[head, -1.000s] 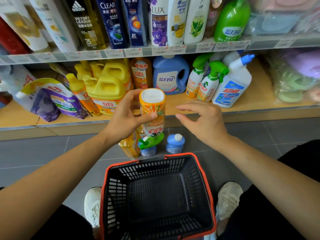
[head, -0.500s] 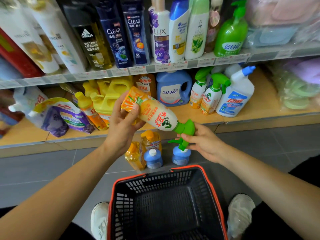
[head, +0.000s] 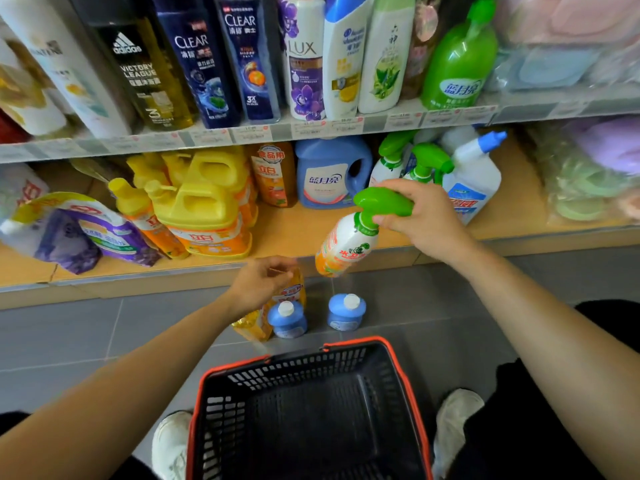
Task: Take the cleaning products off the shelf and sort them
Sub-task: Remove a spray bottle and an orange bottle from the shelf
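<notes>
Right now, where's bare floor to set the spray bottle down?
Bare tile right of the right-hand blue-capped bottle, up to the shelf base; more left of the yellow bottles. Crowded between, under the left hand and the held spray bottle.

Bare grey floor (head: 433,299) at centre right, two blue bottles (head: 346,311) mid-frame, black basket (head: 412,393) open below, lower shelf (head: 287,233) crowded.

Spray bottle (head: 346,245): smooth white plastic, its printed label shining glossily.
Trigger head (head: 384,201): hard green plastic, catching a bright sheen.
Basket (head: 301,370): black plastic mesh looking matt, its orange rim looking smooth.
Bottom shelf (head: 294,233): wood-look board, staying matt.
Floor (head: 86,334): smooth grey tiles, giving off a dull sheen.
Refill pouch (head: 79,233), shelf's left edge: soft plastic film, creasing and glinting.
Yellow jugs (head: 204,202): hard plastic, shining faintly.
</notes>
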`<state>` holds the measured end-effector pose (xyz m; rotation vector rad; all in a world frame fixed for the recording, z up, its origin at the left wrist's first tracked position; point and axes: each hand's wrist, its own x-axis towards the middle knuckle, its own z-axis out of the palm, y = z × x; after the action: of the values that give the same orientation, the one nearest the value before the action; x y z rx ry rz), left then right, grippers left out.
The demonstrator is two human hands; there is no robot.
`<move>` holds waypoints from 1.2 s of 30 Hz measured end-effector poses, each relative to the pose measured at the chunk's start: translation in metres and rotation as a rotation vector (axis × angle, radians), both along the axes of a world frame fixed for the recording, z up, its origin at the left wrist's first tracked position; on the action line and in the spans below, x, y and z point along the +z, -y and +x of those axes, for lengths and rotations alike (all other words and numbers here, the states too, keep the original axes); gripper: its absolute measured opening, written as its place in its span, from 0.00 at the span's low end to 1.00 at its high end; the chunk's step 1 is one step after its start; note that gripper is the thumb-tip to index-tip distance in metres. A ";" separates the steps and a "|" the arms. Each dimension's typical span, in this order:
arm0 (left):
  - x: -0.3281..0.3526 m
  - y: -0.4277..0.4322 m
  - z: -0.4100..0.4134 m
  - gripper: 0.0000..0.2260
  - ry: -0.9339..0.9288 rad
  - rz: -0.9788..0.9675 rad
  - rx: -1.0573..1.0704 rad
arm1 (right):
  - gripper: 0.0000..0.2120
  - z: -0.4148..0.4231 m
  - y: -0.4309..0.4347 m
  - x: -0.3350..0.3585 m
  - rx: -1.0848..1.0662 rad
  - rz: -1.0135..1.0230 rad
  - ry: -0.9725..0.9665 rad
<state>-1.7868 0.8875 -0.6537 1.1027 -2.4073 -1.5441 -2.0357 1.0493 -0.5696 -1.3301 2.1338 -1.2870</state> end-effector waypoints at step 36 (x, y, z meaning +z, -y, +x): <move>-0.065 0.021 0.023 0.28 0.128 -0.600 -0.387 | 0.42 -0.029 0.151 -0.113 -0.107 0.081 0.383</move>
<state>-1.7637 0.8668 -0.7190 0.6542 -2.9972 -0.7088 -2.0645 0.8980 -0.6826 -0.8640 1.9818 -1.3534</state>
